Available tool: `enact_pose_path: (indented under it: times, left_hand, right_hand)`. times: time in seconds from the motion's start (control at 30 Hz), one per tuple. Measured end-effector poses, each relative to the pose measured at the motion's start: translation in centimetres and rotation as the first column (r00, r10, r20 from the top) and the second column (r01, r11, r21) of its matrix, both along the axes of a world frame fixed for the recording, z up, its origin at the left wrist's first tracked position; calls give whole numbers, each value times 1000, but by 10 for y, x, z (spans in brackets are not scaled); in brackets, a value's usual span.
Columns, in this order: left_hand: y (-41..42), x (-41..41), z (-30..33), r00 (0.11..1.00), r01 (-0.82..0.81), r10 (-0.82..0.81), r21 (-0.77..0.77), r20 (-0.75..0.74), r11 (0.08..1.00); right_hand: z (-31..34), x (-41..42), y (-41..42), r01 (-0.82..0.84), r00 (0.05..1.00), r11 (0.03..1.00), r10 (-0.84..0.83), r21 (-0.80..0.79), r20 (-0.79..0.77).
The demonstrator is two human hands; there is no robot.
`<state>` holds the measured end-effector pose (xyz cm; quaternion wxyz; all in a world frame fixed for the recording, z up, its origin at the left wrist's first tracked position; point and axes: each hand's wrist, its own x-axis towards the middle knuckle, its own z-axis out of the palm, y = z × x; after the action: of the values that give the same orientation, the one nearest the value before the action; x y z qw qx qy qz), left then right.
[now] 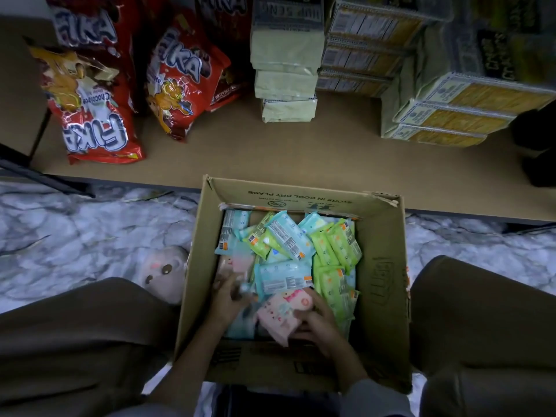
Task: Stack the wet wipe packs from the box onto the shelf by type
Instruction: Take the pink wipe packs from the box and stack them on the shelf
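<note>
Head view: looking down into an open cardboard box on a marbled floor, between two knees in brown trousers.
Box position: at 6 o'clock of the frame, its far wall touching or just beside the edge of the shelf.
Box contents: loose heap of wet wipe packs; blue packs toward the middle and 9 o'clock side, green packs toward the 3 o'clock side, some pink ones at the near side.
Left hand: inside the box at its 8 o'clock corner, fingers curled round a small pack; blurred, so the colour of that pack cannot be told for sure.
Right hand: inside the box at its 6 o'clock side, fingers and thumb gripping a pink wet wipe pack, held tilted above the heap.
Shelf, 11 o'clock: red Fika snack bags, leaning and overlapping.
Shelf, 12 o'clock: stack of pale green packets.
Shelf, 1 to 2 o'clock: stacks of yellow cracker packs in clear wrap.
Floor, 9 o'clock of the box: pale plush slipper with a face, touching the box wall.
</note>
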<state>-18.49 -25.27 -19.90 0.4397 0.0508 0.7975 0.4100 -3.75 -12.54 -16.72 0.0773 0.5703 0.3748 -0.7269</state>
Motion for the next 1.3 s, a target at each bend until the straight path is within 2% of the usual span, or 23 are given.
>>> enact_pose_path:
  times: [0.07, 0.2, 0.23, 0.37, 0.5, 0.6, 0.67, 0.8, 0.9, 1.03, 1.2, 1.3]
  left_hand:
    - [6, 11, 8, 999, 38, -37, -37, 33, 999]
    - [11, 5, 7, 972, -93, 75, -71, -224, 993]
    - [11, 0, 6, 967, -114, 99, -53, -233, 992]
    - [12, -20, -9, 972, -226, 227, 15, -69, 974]
    - [19, -31, -23, 995, -78, 82, -77, 58, 994]
    - [16, -30, -30, 999, 44, -38, -235, 29, 971]
    - [10, -25, -35, 997, 70, -72, -257, -1, 964]
    - [2, -24, -31, 993, 81, -95, -185, -65, 979]
    - [5, -27, -14, 999, 36, -32, -82, 39, 996]
    - [7, -28, 8, 996, 11, -4, -82, 89, 997]
    - [0, -29, 37, 998, 66, -66, -64, 4, 996]
    - [6, -37, 76, 988, 147, -148, -26, -42, 989]
  right_hand:
    - [10, 4, 4, 92, 995, 996, -91, 23, -32]
    - [19, 7, 16, 148, 985, 987, -142, 58, -103]
    - [20, 7, 18, 135, 986, 988, -127, 68, -111]
    - [21, 2, 23, 12, 994, 993, 0, 114, -106]
    - [15, 3, 27, -22, 995, 987, 37, 158, -92]
    - [12, 1, 28, -6, 996, 984, 22, 176, -89]
    - [12, -2, 29, -14, 997, 983, 27, 185, -66]
    - [13, -8, 26, -60, 997, 980, 69, 190, -43]
    - [12, -9, 20, -76, 995, 979, 85, 192, -43]
    - [20, -9, 13, -162, 980, 956, 185, 244, -74]
    - [56, -13, 15, -192, 948, 931, 258, 310, -187]
    - [90, -13, 28, -154, 933, 921, 255, 359, -255]
